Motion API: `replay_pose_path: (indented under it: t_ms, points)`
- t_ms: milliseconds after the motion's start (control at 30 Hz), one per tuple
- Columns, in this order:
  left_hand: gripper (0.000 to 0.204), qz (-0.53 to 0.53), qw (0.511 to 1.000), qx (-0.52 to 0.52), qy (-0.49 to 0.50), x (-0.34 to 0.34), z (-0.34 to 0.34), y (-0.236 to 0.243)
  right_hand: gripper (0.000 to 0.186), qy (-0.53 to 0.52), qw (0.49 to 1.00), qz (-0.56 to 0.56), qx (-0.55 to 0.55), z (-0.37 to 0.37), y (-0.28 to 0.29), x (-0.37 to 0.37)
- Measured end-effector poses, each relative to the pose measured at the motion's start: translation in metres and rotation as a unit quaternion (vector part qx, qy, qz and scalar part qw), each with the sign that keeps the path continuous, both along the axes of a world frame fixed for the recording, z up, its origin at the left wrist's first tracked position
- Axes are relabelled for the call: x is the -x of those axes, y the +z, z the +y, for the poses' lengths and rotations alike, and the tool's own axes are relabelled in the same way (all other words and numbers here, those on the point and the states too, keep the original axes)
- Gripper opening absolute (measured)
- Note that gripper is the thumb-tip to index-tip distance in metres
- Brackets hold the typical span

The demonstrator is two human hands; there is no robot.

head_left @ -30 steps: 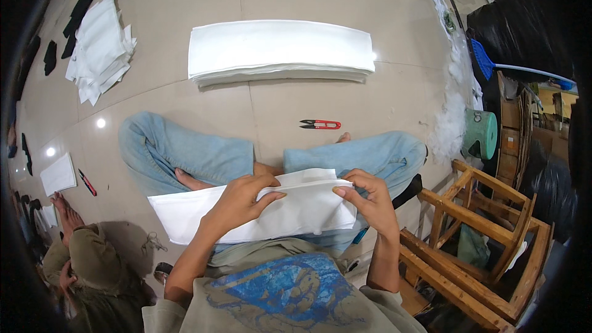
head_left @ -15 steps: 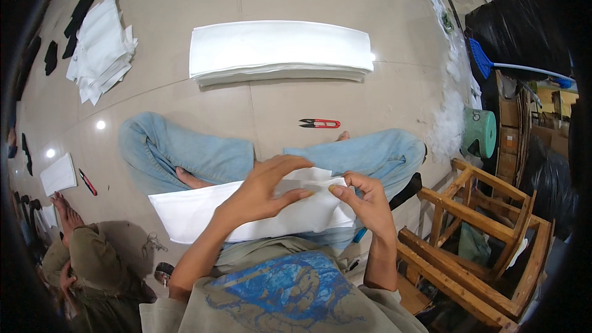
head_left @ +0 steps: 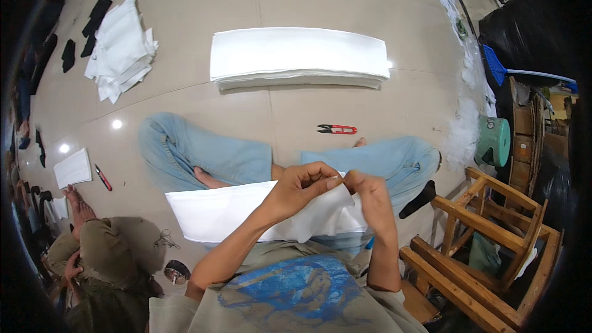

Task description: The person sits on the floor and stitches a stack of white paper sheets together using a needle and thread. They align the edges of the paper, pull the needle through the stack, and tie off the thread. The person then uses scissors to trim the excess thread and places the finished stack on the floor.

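Observation:
A long folded piece of white cloth (head_left: pixel 216 214) lies across my lap, over my crossed legs in light blue jeans. Its right end is lifted between my hands. My left hand (head_left: pixel 306 189) pinches the cloth's raised edge between thumb and fingers. Close against it, my right hand (head_left: pixel 372 202) is bent with the fingers closed at the same edge; it is slightly blurred. Just beyond my right leg, red-handled thread snips (head_left: pixel 338 129) rest on the floor. Farther off lies a neat stack of white cloth pieces (head_left: pixel 299 52).
Loose white pieces (head_left: pixel 122 46) and black scraps (head_left: pixel 95 18) lie at far left. Another person's knee (head_left: pixel 105 253) and foot are at lower left, near a second pair of snips (head_left: pixel 103 177). At right stand a wooden frame (head_left: pixel 487 222), a green stool (head_left: pixel 493 140) and white fluff (head_left: pixel 462 132).
My hands have come together at the cloth's right end. The left fingers, spread before, now pinch the edge, and that end is lifted. The whole view has shifted slightly.

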State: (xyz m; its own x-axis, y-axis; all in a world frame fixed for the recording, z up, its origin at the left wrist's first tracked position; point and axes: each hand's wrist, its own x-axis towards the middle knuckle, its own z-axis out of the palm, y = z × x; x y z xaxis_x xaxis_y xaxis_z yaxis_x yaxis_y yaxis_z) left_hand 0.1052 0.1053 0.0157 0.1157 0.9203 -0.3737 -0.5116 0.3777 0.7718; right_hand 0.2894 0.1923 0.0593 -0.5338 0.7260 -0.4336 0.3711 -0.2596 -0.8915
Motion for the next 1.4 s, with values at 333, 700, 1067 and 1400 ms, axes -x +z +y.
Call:
replay_pose_path:
  t_ms: [333,700,1067,1400]
  points:
    - [0.017,-0.03,0.997,0.045,0.048,0.011,-0.006,-0.011,0.037,0.309,0.711,-0.405,-0.484,0.099,-0.137,0.041]
    - [0.021,-0.034,0.999,-0.011,0.031,0.022,-0.018,-0.023,0.029,0.073,0.991,-0.007,-0.11,0.07,-0.065,0.051]
    - [0.018,-0.04,0.997,-0.042,-0.061,0.033,-0.019,-0.035,0.034,0.098,0.991,0.094,0.01,-0.01,-0.041,-0.007]
    - [0.022,-0.044,0.995,-0.028,-0.08,0.032,-0.018,-0.033,0.024,0.119,0.983,0.093,-0.108,-0.015,-0.04,-0.001]
